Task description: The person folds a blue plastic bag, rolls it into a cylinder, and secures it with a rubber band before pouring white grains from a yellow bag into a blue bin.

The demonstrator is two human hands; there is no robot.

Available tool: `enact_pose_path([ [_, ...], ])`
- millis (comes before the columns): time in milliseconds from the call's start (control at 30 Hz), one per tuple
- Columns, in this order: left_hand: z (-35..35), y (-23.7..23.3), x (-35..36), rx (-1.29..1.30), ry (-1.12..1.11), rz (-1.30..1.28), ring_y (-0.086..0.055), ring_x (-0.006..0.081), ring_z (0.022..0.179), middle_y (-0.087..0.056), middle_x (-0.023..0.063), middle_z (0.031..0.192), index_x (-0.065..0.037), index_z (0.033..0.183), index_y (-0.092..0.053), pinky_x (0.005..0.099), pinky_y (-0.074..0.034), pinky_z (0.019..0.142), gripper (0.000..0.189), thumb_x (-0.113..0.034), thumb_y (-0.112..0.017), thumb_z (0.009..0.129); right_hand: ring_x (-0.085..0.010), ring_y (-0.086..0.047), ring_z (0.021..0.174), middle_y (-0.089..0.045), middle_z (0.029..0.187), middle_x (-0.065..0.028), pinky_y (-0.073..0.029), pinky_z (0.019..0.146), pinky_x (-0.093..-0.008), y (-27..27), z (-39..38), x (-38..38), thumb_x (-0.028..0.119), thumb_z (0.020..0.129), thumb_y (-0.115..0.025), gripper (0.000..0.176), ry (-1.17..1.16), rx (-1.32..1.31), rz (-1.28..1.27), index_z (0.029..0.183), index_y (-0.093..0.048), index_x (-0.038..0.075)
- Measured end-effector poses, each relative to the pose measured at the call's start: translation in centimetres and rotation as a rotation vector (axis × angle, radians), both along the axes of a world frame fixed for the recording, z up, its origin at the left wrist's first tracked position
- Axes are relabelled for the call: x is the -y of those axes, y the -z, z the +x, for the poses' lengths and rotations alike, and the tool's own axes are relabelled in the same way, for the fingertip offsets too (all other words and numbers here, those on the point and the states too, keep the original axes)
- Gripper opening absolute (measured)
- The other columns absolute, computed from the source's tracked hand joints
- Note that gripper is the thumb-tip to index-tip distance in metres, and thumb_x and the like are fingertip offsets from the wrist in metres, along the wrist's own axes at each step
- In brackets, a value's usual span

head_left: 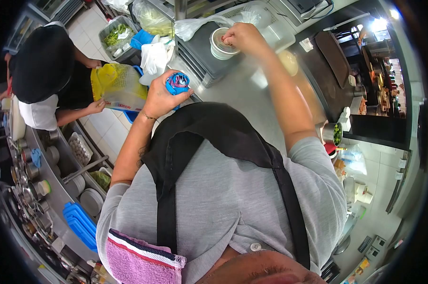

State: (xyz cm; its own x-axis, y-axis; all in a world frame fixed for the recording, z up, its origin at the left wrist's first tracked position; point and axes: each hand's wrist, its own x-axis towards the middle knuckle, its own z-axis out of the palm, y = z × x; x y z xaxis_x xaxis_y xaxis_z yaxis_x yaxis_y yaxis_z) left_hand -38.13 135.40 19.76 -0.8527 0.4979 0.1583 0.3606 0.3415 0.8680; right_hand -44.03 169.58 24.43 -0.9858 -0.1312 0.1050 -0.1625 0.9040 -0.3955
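Note:
My left hand [158, 98] is closed around a round blue bundle [177, 84], whose top shows pink and dark folds; I cannot make out what it is. Up ahead, the bent fingers of my right hand [248, 39] reach into the mouth of a white tub [222, 51]. Something reddish shows by the fingertips, but what they pinch is hidden. The tub stands on a dark grey lidded box [199, 45], next to a clear plastic bag [195, 27].
A steel counter [256, 87] lies under my right arm. At left, a co-worker in a black cap [41, 61] holds a yellow-and-clear plastic bag [121, 84]. A grey bin of greens [117, 35] stands behind. Clear plastic containers [275, 35] sit beyond my right hand.

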Motion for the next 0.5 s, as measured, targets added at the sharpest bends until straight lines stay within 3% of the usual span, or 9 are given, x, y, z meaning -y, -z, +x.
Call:
enact_pose_path([
  [167, 0.1, 0.4, 0.5, 0.017, -0.027, -0.009, -0.069, 0.0103, 0.081, -0.076, 0.0058, 0.089, -0.001, 0.109, -0.072, 0.0305, -0.058, 0.078, 0.045, -0.022, -0.095, 0.075, -0.0368, -0.073, 0.089, -0.078, 0.092, -0.0149, -0.057, 0.083, -0.0454, 0.7, -0.6, 0.8, 0.02, 0.086, -0.075, 0.014, -0.034, 0.044, 0.162, 0.092, -0.083, 0.01],
  [300, 0.1, 0.7, 1.2, 0.016, -0.036, 0.0, -0.069, 0.0101, 0.082, -0.076, 0.0056, 0.09, -0.001, 0.108, -0.072, 0.0307, -0.058, 0.078, 0.045, -0.022, -0.095, 0.075, -0.0338, -0.074, 0.088, -0.078, 0.092, -0.0143, -0.057, 0.081, -0.0431, 0.5, -0.3, 0.2, 0.02, 0.087, -0.076, 0.014, -0.005, 0.078, 0.071, 0.092, -0.082, 0.009],
  [400, -0.2, 0.7, 1.2, 0.021, -0.02, 0.014, -0.069, 0.011, 0.083, -0.076, 0.0064, 0.09, -0.001, 0.108, -0.072, 0.0312, -0.058, 0.08, 0.046, -0.023, -0.095, 0.074, -0.0291, -0.074, 0.085, -0.078, 0.091, -0.0132, -0.057, 0.079, -0.0407, -0.8, 0.7, -0.3, 0.023, 0.089, -0.078, 0.016, 0.123, 0.08, -0.15, 0.094, -0.082, 0.009],
  [467, -0.4, 0.3, 0.6, -0.069, -0.001, 0.01, -0.071, 0.0145, 0.082, -0.076, 0.0081, 0.09, -0.002, 0.109, -0.072, 0.0322, -0.058, 0.081, 0.046, -0.024, -0.094, 0.075, -0.0129, -0.064, 0.076, -0.072, 0.081, -0.0021, -0.052, 0.073, -0.031, -0.8, 0.8, -1.2, 0.026, 0.092, -0.079, 0.019, 0.165, 0.062, -0.207, 0.099, -0.081, 0.008],
  [500, -0.6, -0.1, 0.2, -0.07, 0.002, 0.011, -0.071, 0.0145, 0.082, -0.076, 0.0081, 0.09, -0.002, 0.109, -0.072, 0.0322, -0.058, 0.081, 0.046, -0.024, -0.094, 0.075, -0.0129, -0.064, 0.076, -0.072, 0.081, -0.0021, -0.052, 0.073, -0.031, -0.7, 0.8, -1.6, 0.026, 0.092, -0.079, 0.019, 0.168, 0.061, -0.206, 0.099, -0.081, 0.008],
])
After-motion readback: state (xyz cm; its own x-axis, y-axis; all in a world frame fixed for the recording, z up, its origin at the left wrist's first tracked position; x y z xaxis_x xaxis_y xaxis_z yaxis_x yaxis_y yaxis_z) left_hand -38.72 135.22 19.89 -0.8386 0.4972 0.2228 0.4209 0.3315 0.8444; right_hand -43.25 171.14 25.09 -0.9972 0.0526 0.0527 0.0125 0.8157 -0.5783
